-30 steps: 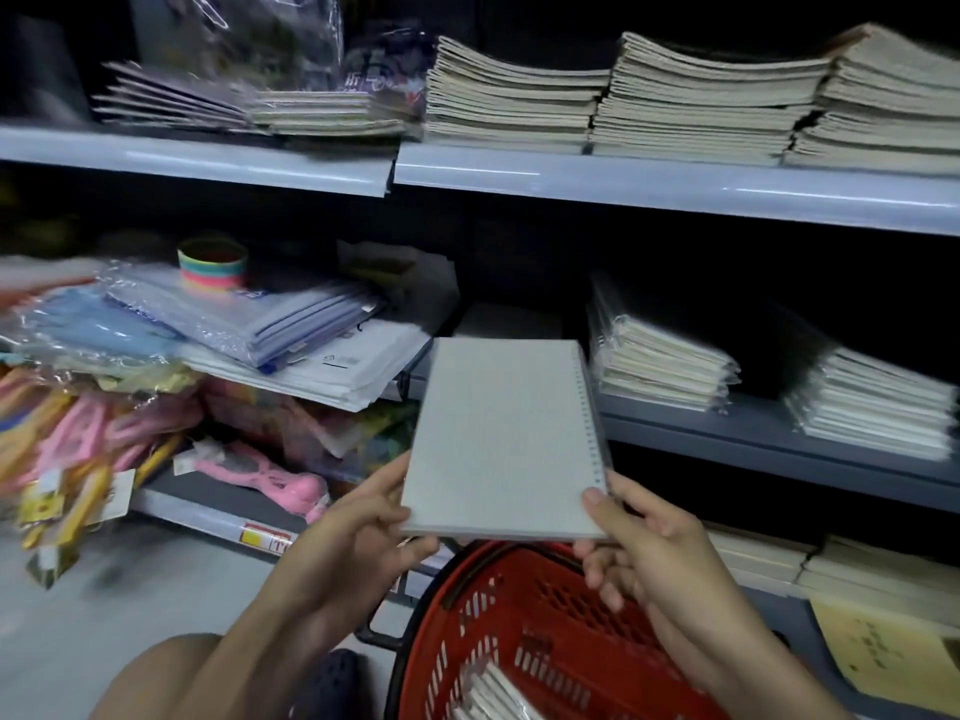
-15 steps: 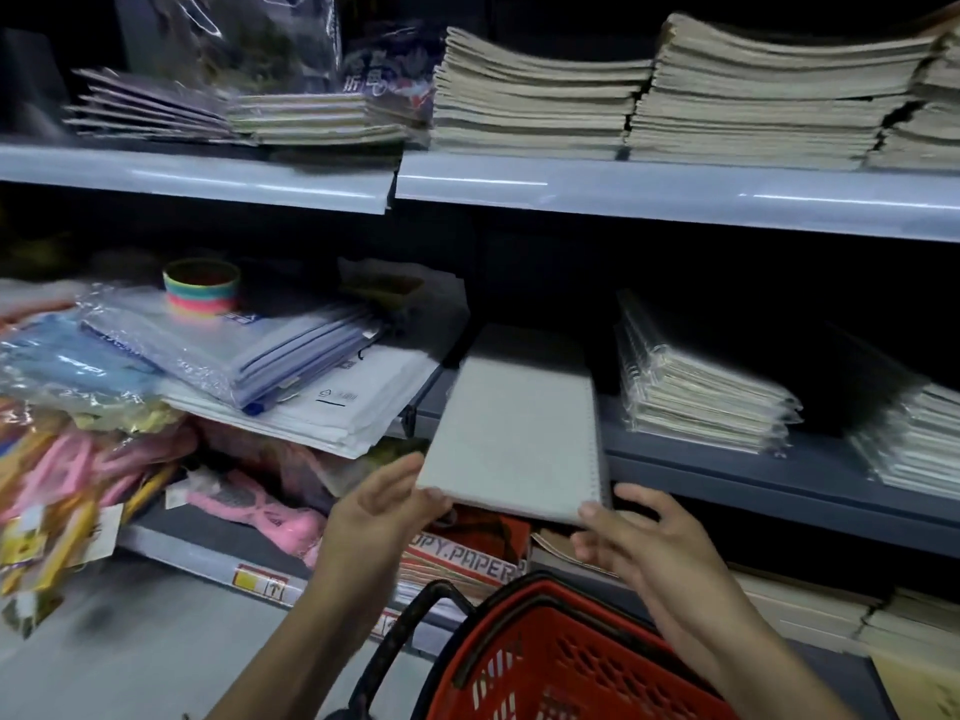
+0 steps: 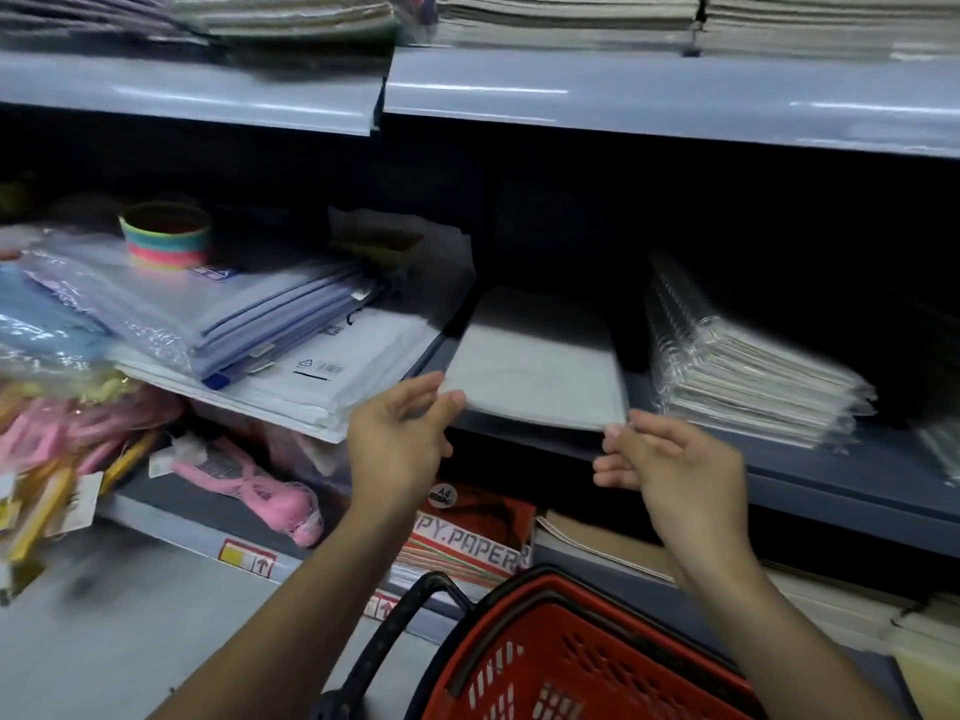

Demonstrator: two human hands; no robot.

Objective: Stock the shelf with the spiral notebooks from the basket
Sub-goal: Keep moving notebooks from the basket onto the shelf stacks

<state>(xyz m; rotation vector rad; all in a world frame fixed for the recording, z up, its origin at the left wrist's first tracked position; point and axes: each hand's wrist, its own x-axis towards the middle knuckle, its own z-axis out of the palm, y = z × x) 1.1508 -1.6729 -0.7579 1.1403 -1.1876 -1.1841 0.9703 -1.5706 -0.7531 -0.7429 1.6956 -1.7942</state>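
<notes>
- The grey middle shelf is the target, with a wrapped stack of spiral notebooks already on its right part and plastic folders piled on the left.
- The red basket sits near, at the bottom, but what's in it can't be made out from here.
- The notebook lies nearly flat on the shelf, near edge poking out over the lip.
- Left hand touches its near-left corner with loosely curled fingers; looks more like a nudge than a grip, though I can't tell for sure.
- Right hand is open, fingertips just at the near-right corner.
- To do this well, I'd push both corners evenly so it slides straight back, and keep it clear of the stack on the right.
</notes>
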